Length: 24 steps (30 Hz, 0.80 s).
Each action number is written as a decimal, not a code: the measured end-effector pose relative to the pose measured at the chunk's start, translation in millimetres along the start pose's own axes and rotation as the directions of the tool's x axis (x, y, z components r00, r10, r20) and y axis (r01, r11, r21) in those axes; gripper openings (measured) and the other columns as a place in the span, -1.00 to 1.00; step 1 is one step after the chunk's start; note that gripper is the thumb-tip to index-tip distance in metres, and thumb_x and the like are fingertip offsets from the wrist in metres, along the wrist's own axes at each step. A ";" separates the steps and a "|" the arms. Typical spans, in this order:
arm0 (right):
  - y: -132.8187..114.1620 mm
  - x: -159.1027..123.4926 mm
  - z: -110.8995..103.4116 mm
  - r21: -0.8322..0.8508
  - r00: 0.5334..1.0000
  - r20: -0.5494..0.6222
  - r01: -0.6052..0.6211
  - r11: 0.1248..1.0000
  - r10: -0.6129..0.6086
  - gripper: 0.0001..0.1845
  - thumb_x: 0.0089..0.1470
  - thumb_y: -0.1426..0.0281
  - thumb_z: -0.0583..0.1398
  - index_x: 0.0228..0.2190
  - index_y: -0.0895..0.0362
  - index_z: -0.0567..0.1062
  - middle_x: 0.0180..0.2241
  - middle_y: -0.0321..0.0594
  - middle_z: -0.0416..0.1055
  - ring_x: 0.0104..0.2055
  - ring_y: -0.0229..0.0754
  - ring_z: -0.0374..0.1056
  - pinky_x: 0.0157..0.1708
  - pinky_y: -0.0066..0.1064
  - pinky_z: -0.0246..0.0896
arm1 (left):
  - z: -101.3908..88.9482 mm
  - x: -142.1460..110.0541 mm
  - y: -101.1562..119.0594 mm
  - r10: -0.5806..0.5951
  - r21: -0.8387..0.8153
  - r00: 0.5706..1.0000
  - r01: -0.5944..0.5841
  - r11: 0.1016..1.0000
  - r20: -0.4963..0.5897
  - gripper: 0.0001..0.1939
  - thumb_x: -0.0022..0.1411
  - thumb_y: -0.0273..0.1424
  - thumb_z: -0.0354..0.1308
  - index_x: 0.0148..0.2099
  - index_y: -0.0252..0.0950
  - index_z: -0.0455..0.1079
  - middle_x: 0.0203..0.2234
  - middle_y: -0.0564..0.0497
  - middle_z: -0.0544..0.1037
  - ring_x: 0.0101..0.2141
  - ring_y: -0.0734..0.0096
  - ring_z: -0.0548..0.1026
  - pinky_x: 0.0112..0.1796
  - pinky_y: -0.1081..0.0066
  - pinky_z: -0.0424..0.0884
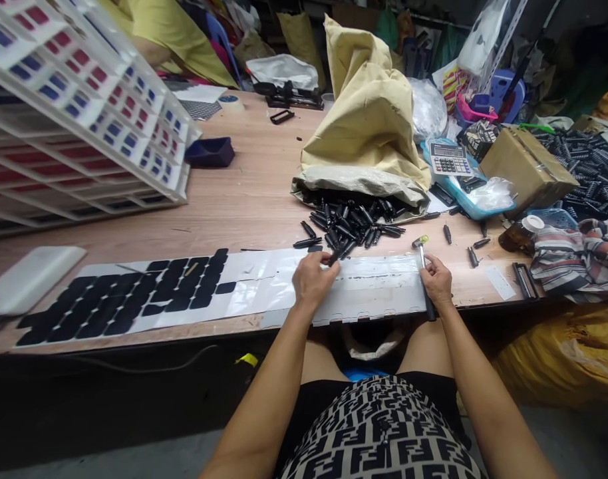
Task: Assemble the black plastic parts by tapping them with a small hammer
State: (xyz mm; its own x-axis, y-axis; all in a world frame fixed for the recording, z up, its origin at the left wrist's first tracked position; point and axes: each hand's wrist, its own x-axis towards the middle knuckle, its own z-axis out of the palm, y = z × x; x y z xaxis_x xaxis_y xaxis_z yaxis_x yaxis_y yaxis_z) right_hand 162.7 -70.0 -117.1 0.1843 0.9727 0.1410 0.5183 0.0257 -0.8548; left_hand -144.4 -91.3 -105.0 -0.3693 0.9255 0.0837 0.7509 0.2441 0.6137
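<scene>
My left hand (314, 281) is at the near edge of a heap of small black plastic parts (351, 226), its fingers closed on one slim black part (336, 256). The heap spills from the mouth of a beige sack (366, 126). In my right hand (438, 278) is a small hammer (424, 266), head up with a yellow-green face and its black handle pointing toward me. Between both hands lies a pale sheet (374, 293) under clear film, at the table's front edge. Left of it, black rounded stickers (109, 299) sit in rows on white backing.
A white plastic crate (119, 106) stands at left, near a purple tray (210, 152). At right are a calculator (450, 159) on a blue basket, a cardboard box (528, 166), a brown bottle (518, 234) and a striped cloth (563, 256). A person in yellow (179, 36) sits across the table.
</scene>
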 end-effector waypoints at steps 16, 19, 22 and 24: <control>-19.0 -17.4 -6.6 0.028 0.994 0.081 0.073 0.997 -0.075 -0.42 -0.01 0.26 0.21 0.03 0.24 0.57 -0.50 -0.38 0.25 -0.54 -0.34 0.12 -0.46 -0.45 0.16 | 55.1 -11.5 21.6 0.362 -0.183 0.885 -0.320 0.930 0.293 -0.78 0.21 -0.26 0.30 -0.09 -0.12 0.60 -0.25 0.03 0.57 -0.12 0.21 0.44 -0.06 0.23 0.29; -34.0 -41.2 -8.0 0.015 0.956 0.212 0.204 0.979 -0.202 -0.47 0.05 0.29 0.21 0.05 0.16 0.57 -0.47 -0.35 0.33 -0.55 -0.35 0.13 -0.47 -0.47 0.19 | 56.0 -11.3 21.9 0.360 -0.178 0.885 -0.320 0.931 0.294 -0.75 0.22 -0.24 0.30 -0.05 -0.10 0.60 -0.24 0.03 0.57 -0.11 0.21 0.44 -0.06 0.22 0.29; -45.4 -61.1 -3.5 -0.010 0.902 0.301 0.327 0.945 -0.309 -0.50 0.07 0.33 0.20 0.06 0.10 0.58 -0.43 -0.30 0.43 -0.51 -0.30 0.24 -0.42 -0.44 0.28 | 58.1 -11.1 20.2 0.364 -0.184 0.887 -0.322 0.929 0.283 -0.73 0.24 -0.22 0.28 -0.02 -0.08 0.61 -0.23 0.03 0.55 -0.12 0.22 0.43 -0.06 0.22 0.30; -48.3 -68.2 2.0 -0.043 0.878 0.317 0.391 0.919 -0.359 -0.50 0.07 0.34 0.18 0.06 0.07 0.58 -0.40 -0.25 0.48 -0.47 -0.25 0.30 -0.37 -0.40 0.34 | 59.2 -10.8 18.8 0.369 -0.190 0.887 -0.325 0.926 0.278 -0.74 0.25 -0.21 0.27 -0.02 -0.07 0.61 -0.23 0.03 0.55 -0.13 0.23 0.43 -0.07 0.22 0.30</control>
State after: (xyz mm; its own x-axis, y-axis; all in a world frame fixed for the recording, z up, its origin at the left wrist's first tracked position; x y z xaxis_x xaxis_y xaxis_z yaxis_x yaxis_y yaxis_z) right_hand 123.4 -137.2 -86.5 -0.2888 0.9178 0.2725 0.5845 0.3944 -0.7091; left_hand -93.9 -79.6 -140.8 0.1015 0.9914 0.0822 0.7116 -0.1301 0.6904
